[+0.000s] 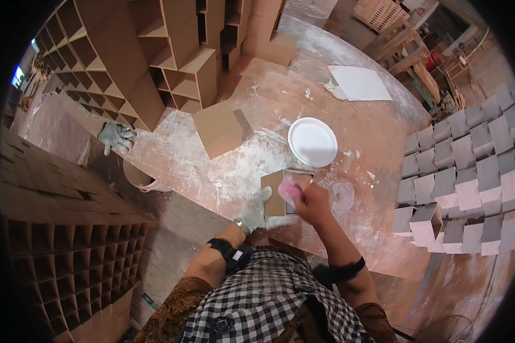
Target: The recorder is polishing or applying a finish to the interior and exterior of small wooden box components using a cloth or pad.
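Close in front of me, a small brown open box [273, 201] lies on the work table, its opening showing a greyish rim. My left hand [254, 209], in a pale, dusty glove, grips the box's left side with the thumb on the board. Over the opening, my right hand [315, 204] is bare and closed round a pink object [290, 191]. Motion blurs that object, so its kind cannot be made out. Just beyond the box stands a round white tub [313, 142]. Farther left, a flat brown board [218, 130] rests on the table.
The table [252, 94] is smeared with white. Stacked brown boxes [114, 63] rise at the far left; more boxes [68, 257] stand near left. Grey and white boxes [469, 166] fill the right. A grey glove [117, 138], a bucket [142, 176] and a white sheet [360, 83] lie around.
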`<state>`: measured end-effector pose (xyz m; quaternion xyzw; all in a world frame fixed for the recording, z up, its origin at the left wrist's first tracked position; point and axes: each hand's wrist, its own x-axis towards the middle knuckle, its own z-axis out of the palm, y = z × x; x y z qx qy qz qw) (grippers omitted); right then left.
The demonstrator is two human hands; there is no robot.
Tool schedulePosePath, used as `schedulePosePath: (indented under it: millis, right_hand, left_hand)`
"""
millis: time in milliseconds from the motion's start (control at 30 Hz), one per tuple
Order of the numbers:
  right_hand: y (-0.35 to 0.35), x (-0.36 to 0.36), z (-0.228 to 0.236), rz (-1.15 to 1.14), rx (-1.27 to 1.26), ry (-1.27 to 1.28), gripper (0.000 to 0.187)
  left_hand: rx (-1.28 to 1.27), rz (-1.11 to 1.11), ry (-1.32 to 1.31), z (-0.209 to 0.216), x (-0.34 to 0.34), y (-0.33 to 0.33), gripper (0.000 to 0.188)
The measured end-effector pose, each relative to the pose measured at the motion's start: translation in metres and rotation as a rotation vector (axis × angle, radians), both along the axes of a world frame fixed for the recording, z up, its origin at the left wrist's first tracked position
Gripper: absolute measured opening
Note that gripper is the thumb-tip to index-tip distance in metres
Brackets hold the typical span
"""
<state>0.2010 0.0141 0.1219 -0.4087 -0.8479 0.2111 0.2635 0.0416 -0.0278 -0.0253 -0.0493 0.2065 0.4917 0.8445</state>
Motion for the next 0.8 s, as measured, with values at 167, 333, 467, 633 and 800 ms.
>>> schedulePosePath:
  millis: [167,333,467,633,800]
  right_hand:
    - [-0.062,0.044,-0.008,0.191,0.008,-0.165,0.034]
    - [-0.085,0.073,-0.028,-0.27,-0.264,0.442,0.024]
    - [-0.072,0.059,-0.029,-0.477,-0.147,0.427,0.022]
    - [-0.044,0.03,-0.025,-0.276,0.025,0.123,0.023]
    - [0.002,0.04,-0.032,-0.482,-0.134,-0.074,0.027]
  left_hand:
    - [-0.02,-0.009,-0.002,0.002,0.001,-0.001,0.042]
    - [0.008,0.052,0.167,-0.002,0.002,0.001,0.043]
    - [0.033,0.005,0.229,0.001,-0.002,0.002,0.042]
    - [0.002,-0.009,0.223,0.01,0.0,-0.001,0.037]
    - [-0.011,0.038,0.277,-0.002,0.001,0.002,0.046]
